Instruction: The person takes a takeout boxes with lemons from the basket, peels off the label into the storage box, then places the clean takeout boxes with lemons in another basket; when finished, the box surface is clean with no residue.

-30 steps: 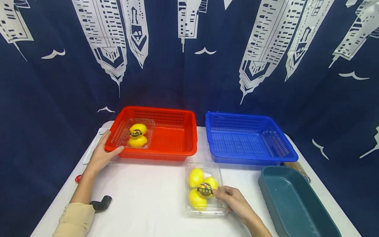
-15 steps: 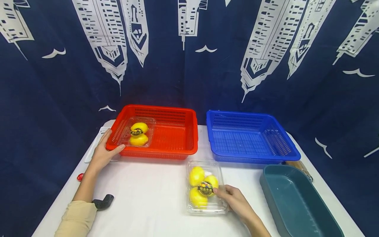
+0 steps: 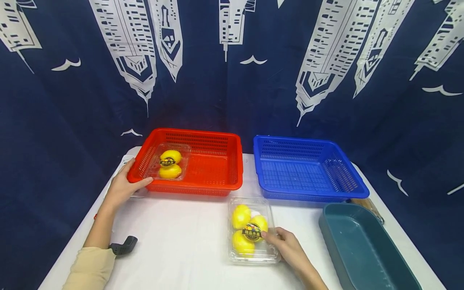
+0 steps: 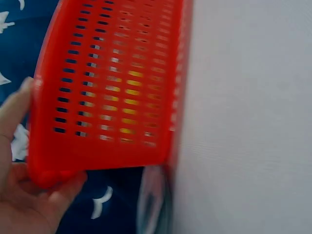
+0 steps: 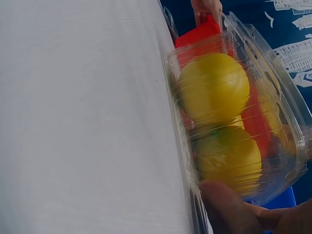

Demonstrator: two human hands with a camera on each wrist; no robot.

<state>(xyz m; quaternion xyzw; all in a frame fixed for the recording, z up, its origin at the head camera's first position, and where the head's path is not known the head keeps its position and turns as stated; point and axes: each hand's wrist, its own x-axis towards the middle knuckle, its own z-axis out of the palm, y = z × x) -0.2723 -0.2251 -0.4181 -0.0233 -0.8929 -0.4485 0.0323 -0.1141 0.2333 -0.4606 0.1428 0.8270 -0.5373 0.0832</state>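
My left hand [image 3: 127,183] holds the front-left corner of a red slotted basket [image 3: 203,133], thumb on its front wall and fingers along its left side. The left wrist view shows that corner of the red basket [image 4: 112,87] resting in my left hand [image 4: 29,195]. Inside the basket lies a clear box with two lemons [image 3: 168,165]. My right hand [image 3: 280,241] grips the right side of a second clear lemon box [image 3: 250,229] on the white table, thumb on its lid. In the right wrist view my thumb [image 5: 229,207] presses this clear box [image 5: 229,117].
An empty blue basket [image 3: 308,141] stands to the right of the red one. A dark teal tray [image 3: 362,249] sits at the table's front right. A small black object [image 3: 125,245] lies by my left forearm. A dark blue printed curtain hangs behind the table [image 3: 181,241].
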